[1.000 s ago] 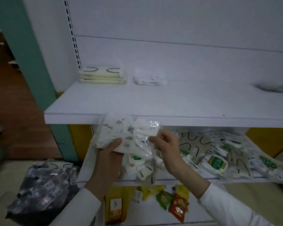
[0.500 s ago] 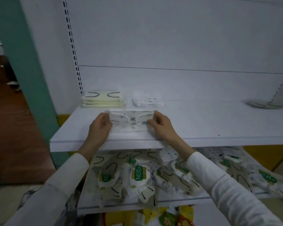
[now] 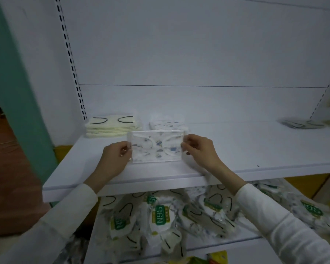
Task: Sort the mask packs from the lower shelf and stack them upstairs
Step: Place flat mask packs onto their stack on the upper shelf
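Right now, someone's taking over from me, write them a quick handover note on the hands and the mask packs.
Left hand and right hand each pinch one end of a patterned mask pack, over the upper shelf, just in front of the patterned stack.
Done: cream stack and patterned stack sit at the shelf's back left.
To do: set this pack on the patterned stack, then sort the loose pile on the lower shelf.

Left hand [image 3: 115,156] and right hand [image 3: 197,151] (arms outstretched) pinch one pack [image 3: 157,147].

L hand [image 3: 115,159] & R hand [image 3: 200,151] bare, long off-white sleeves [image 3: 274,216], plain cuffs [image 3: 87,190] at wrists
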{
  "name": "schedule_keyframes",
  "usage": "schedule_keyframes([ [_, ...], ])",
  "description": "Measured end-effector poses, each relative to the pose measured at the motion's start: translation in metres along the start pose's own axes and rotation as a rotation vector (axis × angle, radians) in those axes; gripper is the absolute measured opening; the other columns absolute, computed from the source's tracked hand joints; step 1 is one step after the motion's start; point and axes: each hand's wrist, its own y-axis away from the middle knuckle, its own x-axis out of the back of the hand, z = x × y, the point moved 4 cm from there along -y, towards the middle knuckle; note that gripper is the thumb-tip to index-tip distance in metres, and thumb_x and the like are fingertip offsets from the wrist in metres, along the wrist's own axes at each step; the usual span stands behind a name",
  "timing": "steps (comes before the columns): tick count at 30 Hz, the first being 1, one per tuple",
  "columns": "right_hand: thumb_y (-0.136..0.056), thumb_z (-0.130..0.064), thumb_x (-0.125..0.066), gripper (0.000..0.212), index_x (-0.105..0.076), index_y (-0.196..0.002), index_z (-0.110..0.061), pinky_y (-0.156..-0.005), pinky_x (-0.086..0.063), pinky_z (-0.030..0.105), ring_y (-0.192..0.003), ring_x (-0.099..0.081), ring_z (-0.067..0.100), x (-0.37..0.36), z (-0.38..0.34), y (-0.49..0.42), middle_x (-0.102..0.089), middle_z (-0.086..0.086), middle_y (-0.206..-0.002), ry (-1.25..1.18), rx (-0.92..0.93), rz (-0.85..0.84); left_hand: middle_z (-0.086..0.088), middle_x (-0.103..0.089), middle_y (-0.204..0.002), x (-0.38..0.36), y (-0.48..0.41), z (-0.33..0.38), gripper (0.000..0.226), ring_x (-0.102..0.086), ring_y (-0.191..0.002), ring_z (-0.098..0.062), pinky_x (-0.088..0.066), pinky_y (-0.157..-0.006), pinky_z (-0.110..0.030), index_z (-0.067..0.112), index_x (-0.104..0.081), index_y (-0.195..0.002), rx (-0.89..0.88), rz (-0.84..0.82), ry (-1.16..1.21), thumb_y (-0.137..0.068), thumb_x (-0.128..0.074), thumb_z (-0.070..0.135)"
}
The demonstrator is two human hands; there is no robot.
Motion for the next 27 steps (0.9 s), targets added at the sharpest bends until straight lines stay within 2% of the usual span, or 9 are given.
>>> schedule_keyframes([
  [2, -0.088, -0.011, -0.065, 0.009, -0.068, -0.096, -0.006, -0.070, -0.057, 0.023, -0.065, -0.067, 0.004, 0.016, 0.007, -0.006, -0.071, -0.001, -0.075, -0.047, -0.053, 0.073, 0.001, -0.065, -0.073, -0.008, -0.016, 0.011, 0.013, -0.061, -0.064, -0.006, -0.051, -0.077, -0.026, 0.007, -0.068, -0.097, -0.001, 0.030, 0.076, -0.085, -0.064, 0.004],
  [5, -0.085, -0.007, -0.069, 0.010, -0.069, -0.094, -0.003, -0.061, -0.056, 0.019, -0.056, -0.064, 0.001, 0.041, 0.022, -0.030, -0.069, -0.003, -0.069, -0.105, -0.149, 0.140, 0.009, -0.059, -0.058, -0.028, -0.049, 0.026, 0.020, -0.056, -0.051, 0.003, -0.053, -0.074, -0.028, 0.014, -0.060, -0.095, 0.016, 0.061, 0.161, -0.080, -0.068, 0.002],
  [9, -0.078, -0.004, -0.075, 0.015, -0.070, -0.092, -0.002, -0.057, -0.056, 0.021, -0.058, -0.065, 0.014, 0.062, 0.041, -0.087, -0.070, 0.009, -0.075, -0.183, -0.237, 0.214, -0.005, -0.065, -0.073, -0.056, -0.102, 0.042, 0.026, -0.063, -0.073, -0.022, -0.049, -0.063, -0.027, 0.013, -0.051, -0.103, 0.034, 0.111, 0.173, -0.083, -0.067, 0.007],
  [11, -0.077, -0.005, -0.076, 0.018, -0.068, -0.093, -0.004, -0.059, -0.058, 0.024, -0.060, -0.064, 0.018, 0.060, 0.051, -0.118, -0.070, 0.013, -0.079, -0.175, -0.268, 0.214, -0.007, -0.064, -0.084, -0.067, -0.127, 0.043, 0.026, -0.060, -0.077, -0.022, -0.042, -0.057, -0.021, 0.009, -0.052, -0.106, 0.056, 0.160, 0.104, -0.084, -0.066, 0.008],
  [15, -0.075, -0.006, -0.076, 0.015, -0.063, -0.082, -0.008, -0.063, -0.059, 0.030, -0.056, -0.063, 0.018, 0.044, 0.076, -0.171, -0.068, 0.013, -0.074, -0.105, -0.328, 0.171, -0.013, -0.069, -0.092, -0.084, -0.165, 0.034, 0.012, -0.062, -0.086, -0.026, -0.044, -0.080, -0.023, 0.002, -0.067, -0.094, 0.083, 0.209, -0.096, -0.082, -0.065, 0.004],
  [17, -0.075, -0.008, -0.076, 0.015, -0.063, -0.072, -0.014, -0.071, -0.060, 0.036, -0.065, -0.067, 0.021, 0.033, 0.089, -0.189, -0.069, 0.010, -0.075, -0.028, -0.330, 0.125, -0.017, -0.071, -0.093, -0.092, -0.177, 0.026, 0.012, -0.065, -0.092, -0.030, -0.045, -0.087, -0.027, 0.000, -0.072, -0.088, 0.083, 0.197, -0.130, -0.081, -0.062, 0.001],
  [19, -0.076, -0.010, -0.075, 0.019, -0.062, -0.066, -0.020, -0.077, -0.059, 0.039, -0.075, -0.068, 0.022, 0.023, 0.100, -0.201, -0.069, 0.006, -0.075, 0.056, -0.324, 0.075, -0.019, -0.072, -0.089, -0.101, -0.185, 0.017, 0.013, -0.066, -0.090, -0.031, -0.044, -0.084, -0.026, -0.002, -0.073, -0.082, 0.109, 0.168, -0.162, -0.079, -0.060, -0.001],
  [23, -0.075, -0.006, -0.069, 0.013, -0.067, -0.067, -0.016, -0.079, -0.058, 0.036, -0.074, -0.065, 0.023, 0.012, 0.112, -0.210, -0.065, 0.003, -0.069, 0.145, -0.328, -0.017, -0.020, -0.071, -0.081, -0.114, -0.192, 0.006, 0.015, -0.067, -0.082, -0.030, -0.044, -0.072, -0.024, -0.006, -0.072, -0.075, 0.195, 0.087, -0.186, -0.078, -0.058, -0.004],
  [27, -0.076, -0.003, -0.065, 0.016, -0.066, -0.066, -0.016, -0.079, -0.056, 0.034, -0.076, -0.065, 0.024, 0.008, 0.120, -0.214, -0.066, 0.005, -0.074, 0.169, -0.307, -0.052, -0.013, -0.062, -0.068, -0.119, -0.193, 0.004, 0.016, -0.059, -0.073, -0.017, -0.038, -0.067, -0.022, -0.005, -0.067, -0.068, 0.207, 0.041, -0.232, -0.079, -0.056, -0.003],
])
